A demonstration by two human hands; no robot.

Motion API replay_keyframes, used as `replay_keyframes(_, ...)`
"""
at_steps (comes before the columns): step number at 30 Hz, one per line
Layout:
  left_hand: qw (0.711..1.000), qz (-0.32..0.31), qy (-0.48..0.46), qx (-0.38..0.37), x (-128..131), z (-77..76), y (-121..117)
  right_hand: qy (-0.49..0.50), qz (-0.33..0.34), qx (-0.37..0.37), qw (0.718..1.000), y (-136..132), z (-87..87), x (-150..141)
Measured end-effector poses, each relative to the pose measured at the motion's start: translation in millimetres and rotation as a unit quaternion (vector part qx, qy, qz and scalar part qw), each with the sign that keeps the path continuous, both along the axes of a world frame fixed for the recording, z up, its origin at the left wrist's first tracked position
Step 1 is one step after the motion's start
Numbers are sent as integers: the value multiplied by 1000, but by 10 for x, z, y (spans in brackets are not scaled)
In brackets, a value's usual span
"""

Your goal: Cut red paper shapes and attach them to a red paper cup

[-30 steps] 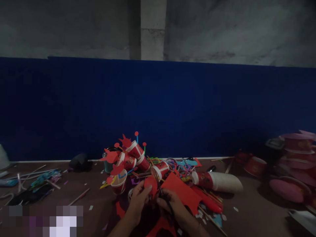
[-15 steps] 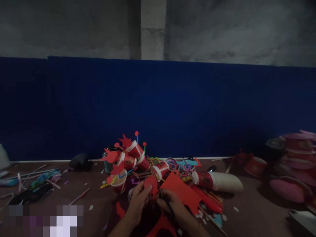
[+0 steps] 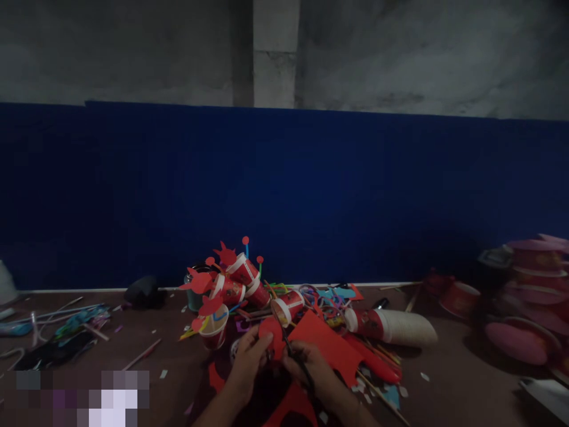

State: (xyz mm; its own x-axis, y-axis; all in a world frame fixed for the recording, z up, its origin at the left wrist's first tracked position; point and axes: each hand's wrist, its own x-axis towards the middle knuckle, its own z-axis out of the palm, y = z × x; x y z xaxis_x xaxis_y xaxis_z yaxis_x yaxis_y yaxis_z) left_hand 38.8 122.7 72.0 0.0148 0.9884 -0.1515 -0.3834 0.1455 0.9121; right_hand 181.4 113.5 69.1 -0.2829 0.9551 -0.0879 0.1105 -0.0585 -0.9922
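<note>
Between thumb and fingers, my left hand (image 3: pixel 249 363) pinches a rounded piece of red paper (image 3: pixel 269 330). My right hand (image 3: pixel 307 366) is closed around the dark handles of a pair of scissors (image 3: pixel 286 339), whose blades point up and away along the paper's right edge. Just right of the scissors lies a larger red sheet (image 3: pixel 326 344) with a cut-out edge. Below my hands are red paper offcuts (image 3: pixel 291 409). A red-and-white paper cup (image 3: pixel 288 306) lies on its side right behind the paper.
Decorated paper cups (image 3: pixel 229 289) with red cut-outs are piled behind my left hand. A long stack of paper cups (image 3: pixel 406 328) lies to the right. Straws and tools (image 3: pixel 71 326) are scattered at left; pink and red items (image 3: pixel 533 296) stand far right. A blue panel (image 3: pixel 284 190) rises behind the table.
Almost nothing differs. Both hands keep their places, with the red paper and scissors shifted only very slightly.
</note>
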Motion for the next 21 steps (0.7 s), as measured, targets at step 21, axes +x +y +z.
replay_keyframes(21, 990, -28, -72, -119, -135, 113, 136, 69, -75, -39, 994, 75, 132, 136)
